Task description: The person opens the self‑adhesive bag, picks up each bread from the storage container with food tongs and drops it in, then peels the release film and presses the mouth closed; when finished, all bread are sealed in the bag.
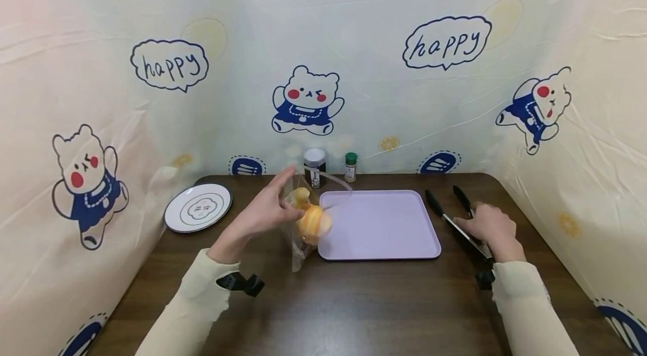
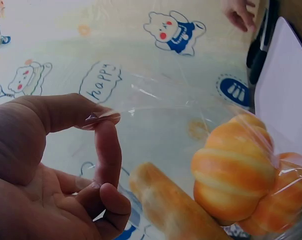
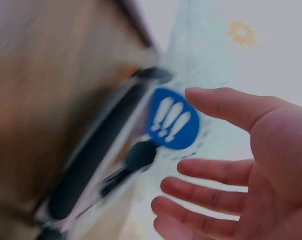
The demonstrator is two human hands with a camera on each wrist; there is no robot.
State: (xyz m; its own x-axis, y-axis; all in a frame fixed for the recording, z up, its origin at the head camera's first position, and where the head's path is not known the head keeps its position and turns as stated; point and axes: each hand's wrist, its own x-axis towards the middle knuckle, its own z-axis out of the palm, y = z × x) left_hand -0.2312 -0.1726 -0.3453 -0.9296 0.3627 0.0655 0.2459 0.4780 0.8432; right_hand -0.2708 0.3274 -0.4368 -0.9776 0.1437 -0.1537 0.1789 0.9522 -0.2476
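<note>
My left hand point(image 1: 265, 207) pinches the edge of a clear plastic bag point(image 2: 160, 97) between thumb and forefinger. Inside the bag are bread pieces: a ridged round roll point(image 2: 233, 170), another roll point(image 2: 285, 190) beside it, and a long roll point(image 2: 163, 200). The bag overlaps the left edge of a lilac tray point(image 1: 384, 227) in the head view. At the right, my right hand point(image 1: 490, 227) is over a pair of tongs point(image 1: 434, 203) with black tips and metal arms. In the right wrist view its fingers are extended and spread, with nothing between them, beside the tongs.
A white plate point(image 1: 177, 218) with a drawn pattern lies at the table's back left. Behind the tray stand a dark jar point(image 1: 315, 158) with a white lid and a small green-capped bottle point(image 1: 351, 169). A printed cloth point(image 1: 364, 103) walls the brown table point(image 1: 343, 311) on three sides.
</note>
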